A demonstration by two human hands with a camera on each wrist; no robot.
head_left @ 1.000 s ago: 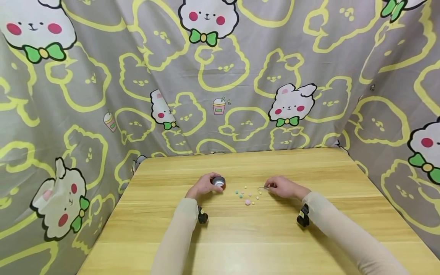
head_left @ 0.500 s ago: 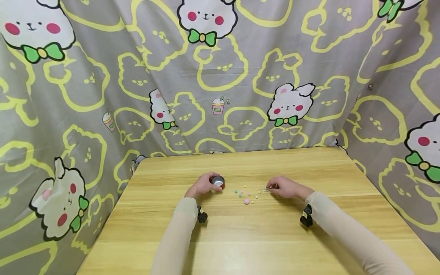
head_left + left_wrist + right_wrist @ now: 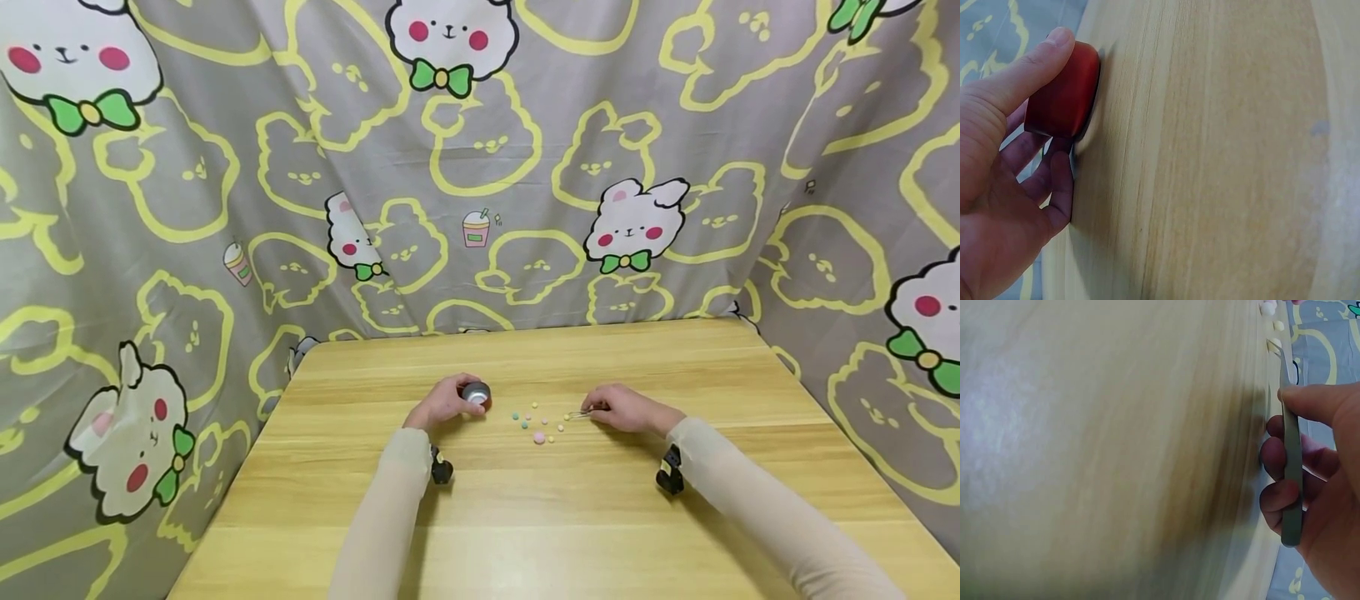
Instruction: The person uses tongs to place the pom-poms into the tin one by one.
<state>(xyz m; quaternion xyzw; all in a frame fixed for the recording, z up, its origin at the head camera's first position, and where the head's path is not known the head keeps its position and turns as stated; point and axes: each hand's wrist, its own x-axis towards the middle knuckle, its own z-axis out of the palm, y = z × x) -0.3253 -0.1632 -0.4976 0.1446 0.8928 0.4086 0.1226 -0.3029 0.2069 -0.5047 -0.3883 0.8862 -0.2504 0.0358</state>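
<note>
My left hand (image 3: 444,402) grips a small red cup (image 3: 1065,94) low at the tabletop, thumb on the near side and fingers behind. Its inside (image 3: 477,400) looks silvery in the head view. In my right hand (image 3: 628,410) is a pair of metal tweezers (image 3: 1292,469), pinched between thumb and fingers. The bent tips reach a small yellow ball (image 3: 1274,345), overlapping it in the right wrist view. Several more small balls in pink, yellow and teal lie scattered between the hands, among them a larger pink ball (image 3: 539,437).
A light wooden table (image 3: 495,525) spreads under both arms. Behind it and at the sides hangs a grey curtain (image 3: 525,167) with cartoon prints. Each wrist carries a black camera mount, the right one (image 3: 670,471) close over the table.
My right hand has shifted slightly right and turned, bringing the tweezer tips down to the yellow ball. The left hand and red cup stay in place.
</note>
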